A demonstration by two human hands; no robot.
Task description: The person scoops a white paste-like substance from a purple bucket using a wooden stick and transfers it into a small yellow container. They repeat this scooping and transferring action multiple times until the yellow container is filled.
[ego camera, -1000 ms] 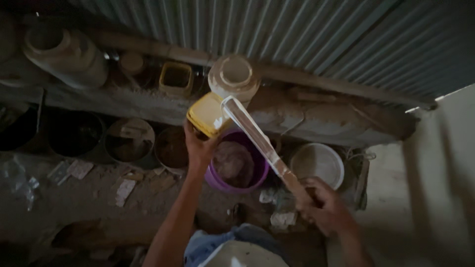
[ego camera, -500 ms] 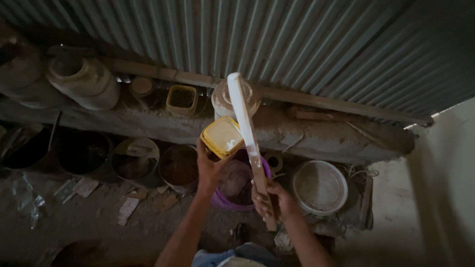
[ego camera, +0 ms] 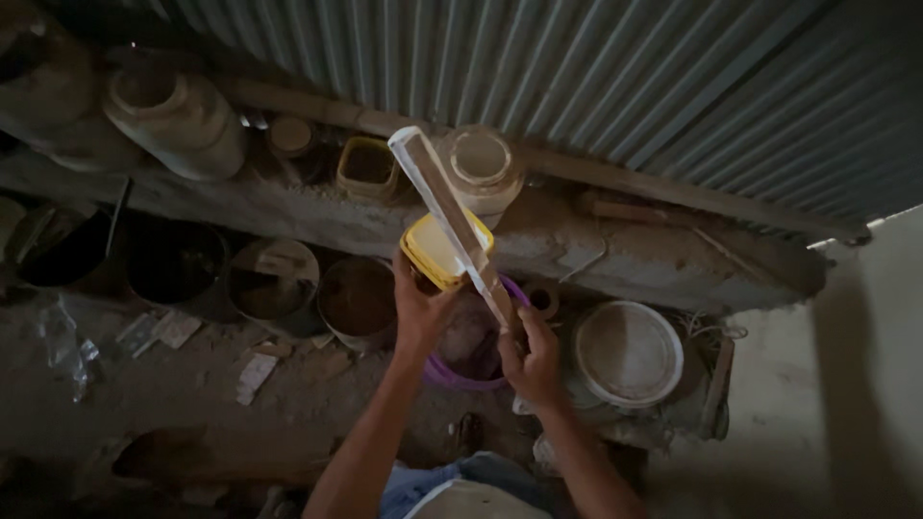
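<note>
Holding the yellow tub steady in that closed left hand helps while the right hand, fist-tight on the flat stick, scrapes slowly across it.

— What sort of place is this?
— A rough shed or outdoor store: corrugated metal wall, dirt floor, dusty pots and jars along a concrete ledge.
</note>
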